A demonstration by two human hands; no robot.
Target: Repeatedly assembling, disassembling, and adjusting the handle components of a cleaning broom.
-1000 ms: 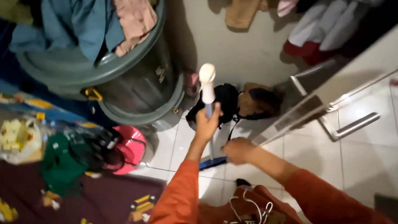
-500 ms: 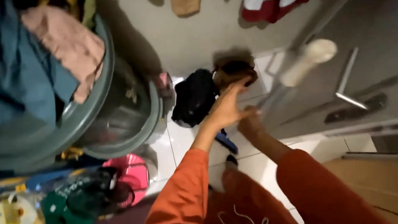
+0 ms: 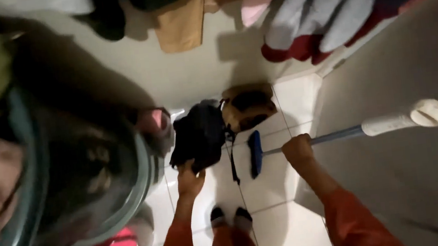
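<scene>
Looking straight down here. The right hand (image 3: 297,149) is wrapped closed around the shaft of a broom (image 3: 343,134), gripping it roughly a third of the way up from the head. The blue broom head (image 3: 255,153) sits on the white tiles (image 3: 276,182) just right of the black bag (image 3: 198,135), and that bag is my landmark for everything else.

The broom's long axis runs nearly sideways across the view: head at the end nearest the bag, then the blue shaft, then a pale grip ending in a round cap (image 3: 430,112) well off to the right of the bag, tilted up a bit toward the camera. So the handle points away from the bag and the bristle end points at it. The head itself is turned crossways to the shaft.

The left hand (image 3: 189,178) is right at the bag's lower edge, fingers curled onto the fabric, looks like it's pinching or pulling it, though I can't tell how firm the hold is. It's the hand nearer the bag; the right is past the broom head from it.

A tan bag (image 3: 247,107) is touching the black one on its upper right. A big green bin (image 3: 129,206) is just left of it.
</scene>
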